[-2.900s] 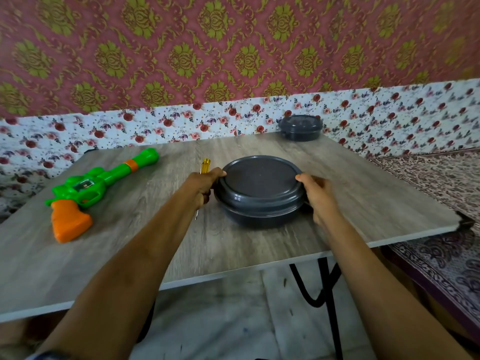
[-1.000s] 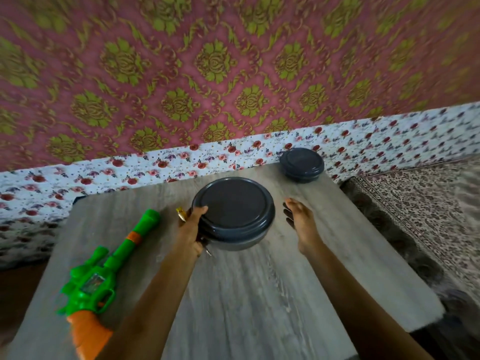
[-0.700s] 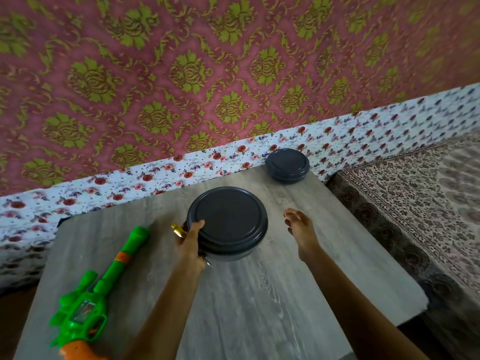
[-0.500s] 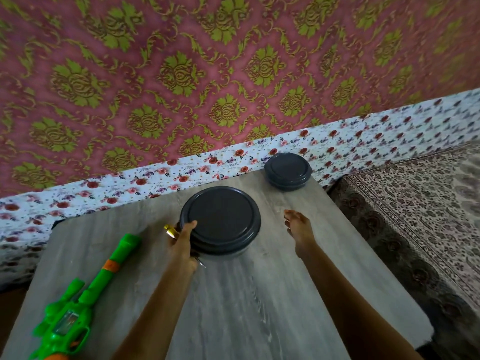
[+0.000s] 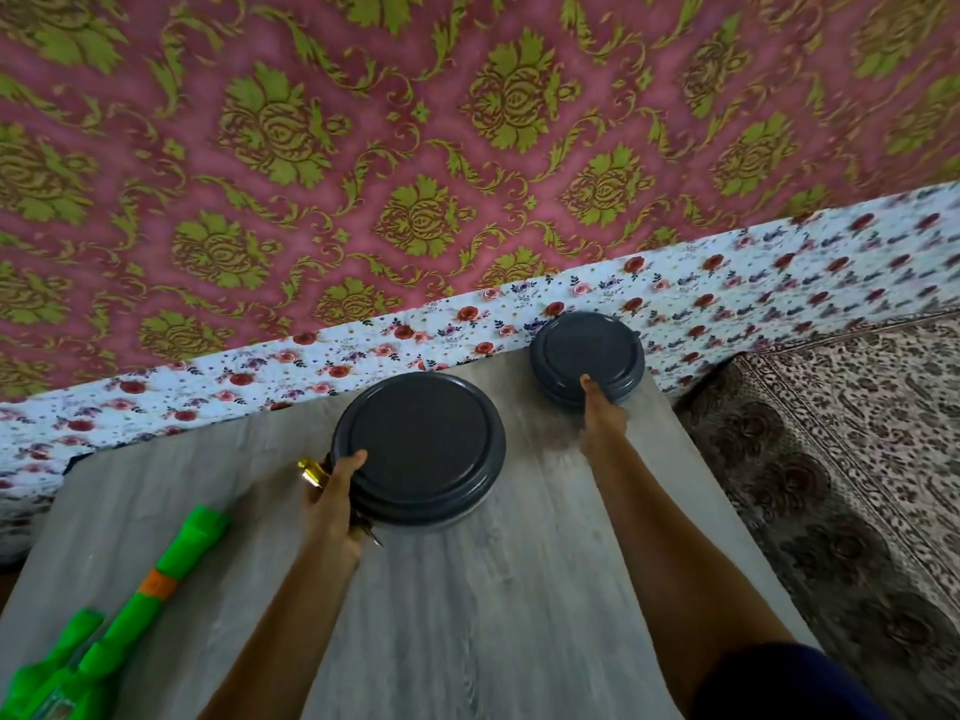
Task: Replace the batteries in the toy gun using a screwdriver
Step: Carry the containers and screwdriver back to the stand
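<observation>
The toy gun (image 5: 156, 589), bright green with an orange band on its barrel, lies on the grey wood-grain surface (image 5: 493, 615) at the lower left. Its muzzle points up and to the right, and its rear end is cut off by the frame edge. It is well apart from both hands. The left grip (image 5: 335, 504) is closed around a screwdriver (image 5: 311, 471): the yellow handle end sticks out above the knuckles and the metal tip shows below the palm. Its thumb lies on the lid rim of the large container (image 5: 418, 449), a round dark grey tub standing near the middle of the surface. The right grip (image 5: 600, 423) reaches further back to the small container (image 5: 587, 350), a lidded dark grey tub at the far right corner. Its thumb rests on the near edge of the lid and its fingers curl against the near wall, so it holds that tub. A dark blue sleeve (image 5: 779, 683) shows at the bottom right. Behind the surface hangs a white floral cloth (image 5: 753, 283), and above it is a pink wall covering (image 5: 467, 148) with green-gold medallions. A brown patterned cloth (image 5: 857, 433) spreads out to the right.
</observation>
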Demonstrator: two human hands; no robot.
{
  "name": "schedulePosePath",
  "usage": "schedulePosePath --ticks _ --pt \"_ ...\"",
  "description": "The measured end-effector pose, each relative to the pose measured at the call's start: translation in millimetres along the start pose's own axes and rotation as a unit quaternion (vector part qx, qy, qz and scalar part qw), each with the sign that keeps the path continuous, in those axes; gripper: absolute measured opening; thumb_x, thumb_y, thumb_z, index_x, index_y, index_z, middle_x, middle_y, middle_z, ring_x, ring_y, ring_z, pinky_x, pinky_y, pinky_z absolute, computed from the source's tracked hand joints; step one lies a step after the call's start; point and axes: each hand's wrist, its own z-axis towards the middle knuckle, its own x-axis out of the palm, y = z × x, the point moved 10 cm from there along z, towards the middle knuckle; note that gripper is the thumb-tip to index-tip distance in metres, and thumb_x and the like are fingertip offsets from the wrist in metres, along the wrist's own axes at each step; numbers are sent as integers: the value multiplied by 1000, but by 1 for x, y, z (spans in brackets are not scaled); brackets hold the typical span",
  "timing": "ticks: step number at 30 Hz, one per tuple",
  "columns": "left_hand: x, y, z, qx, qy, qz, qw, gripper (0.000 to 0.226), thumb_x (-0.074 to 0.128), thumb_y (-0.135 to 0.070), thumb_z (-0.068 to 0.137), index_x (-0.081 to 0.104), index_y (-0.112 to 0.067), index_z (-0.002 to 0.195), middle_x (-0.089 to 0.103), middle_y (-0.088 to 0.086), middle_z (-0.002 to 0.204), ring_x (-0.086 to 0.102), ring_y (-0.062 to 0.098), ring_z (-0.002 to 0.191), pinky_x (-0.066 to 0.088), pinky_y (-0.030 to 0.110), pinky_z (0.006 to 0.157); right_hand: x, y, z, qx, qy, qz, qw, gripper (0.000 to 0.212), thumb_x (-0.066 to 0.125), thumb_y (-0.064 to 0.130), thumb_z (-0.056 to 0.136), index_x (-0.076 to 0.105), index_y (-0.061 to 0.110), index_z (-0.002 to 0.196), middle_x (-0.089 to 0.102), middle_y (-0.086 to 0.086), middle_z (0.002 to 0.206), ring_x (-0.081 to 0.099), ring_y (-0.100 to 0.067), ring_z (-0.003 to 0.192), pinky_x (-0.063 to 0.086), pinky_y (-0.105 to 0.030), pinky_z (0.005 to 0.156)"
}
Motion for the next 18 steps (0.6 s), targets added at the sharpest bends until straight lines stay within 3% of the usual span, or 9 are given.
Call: schedulePosePath --ticks 5,8,11,15,18 --pt "5 1 4 0 7 -23 1000 39 67 -16 82 61 -7 119 68 10 109 66 24 96 56 30 62 -2 -4 12 28 -29 53 998 76 76 31 72 38 2 131 53 -16 128 55 -32 112 46 -37 90" --pt "1 1 5 -6 3 -33 999 40 67 -16 82 60 -7 120 68 10 110 65 25 98 55 32 66 -2 3 11 0 -24 50 998 73 77 32 71 41 4 128 55 -13 119 58 -30 104 50 -39 88" --pt "-13 -4 5 -4 -7 -39 999 45 70 -18 79 59 -9 122 67 11 114 64 27 100 54 34 68 -6 4 5 -29 -15 30 999 71 77 34 69 45 4 125 55 -11 107 57 -23 85 51 -35 70" --pt "-41 -18 -10 7 -21 -58 998 43 69 -15 80 59 -10 122 67 10 112 63 28 102 54 39 77 -15 -10 -22 -37 -28 29 999 73 80 30 67 36 10 122 50 -10 109 54 -24 93 50 -39 87" --pt "-75 -30 -25 19 -43 -90 995 42 68 -12 81 59 -12 122 67 10 114 63 28 103 54 39 78 -5 -30 -58 -34 16 35 999 72 84 33 58 43 12 113 53 -8 109 56 -25 94 50 -40 85"
